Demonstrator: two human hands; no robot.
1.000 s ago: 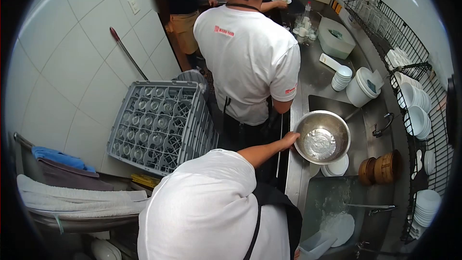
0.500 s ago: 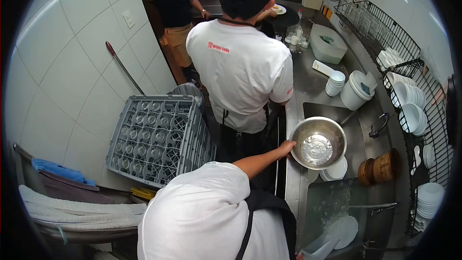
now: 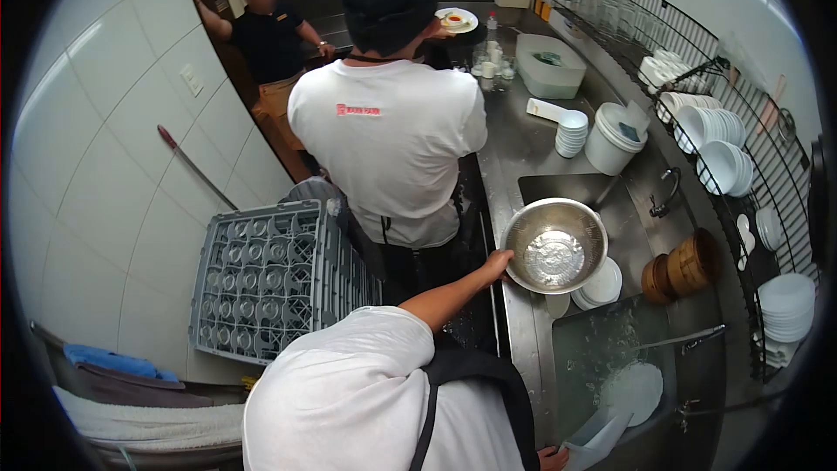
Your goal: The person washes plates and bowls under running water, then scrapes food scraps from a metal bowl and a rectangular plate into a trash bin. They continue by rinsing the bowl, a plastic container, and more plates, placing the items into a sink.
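Observation:
My left hand (image 3: 499,266) grips the near rim of a round steel bowl (image 3: 555,246), which is tilted so that its shiny inside shows, above the divider between two sinks. Low in the view, my right hand (image 3: 552,459) is partly cut off by the frame edge, its fingers closed on the edge of a white translucent container (image 3: 602,441). This container lies partly in the water of the lower sink (image 3: 571,366), beside a white round dish (image 3: 641,391). White plates (image 3: 602,286) are stacked just behind the bowl.
A co-worker in a white shirt (image 3: 384,139) stands ahead; a person in black (image 3: 272,48) is farther back. Glass racks (image 3: 261,279) stand at left. Bamboo steamers (image 3: 693,262), a faucet (image 3: 667,192), a white bucket (image 3: 615,139) and a wire shelf (image 3: 645,61) line the right.
The view has shifted, so most things appear farther left. My left hand still holds the bowl, and more of my right hand shows. A plate of food by the co-worker is now more visible.

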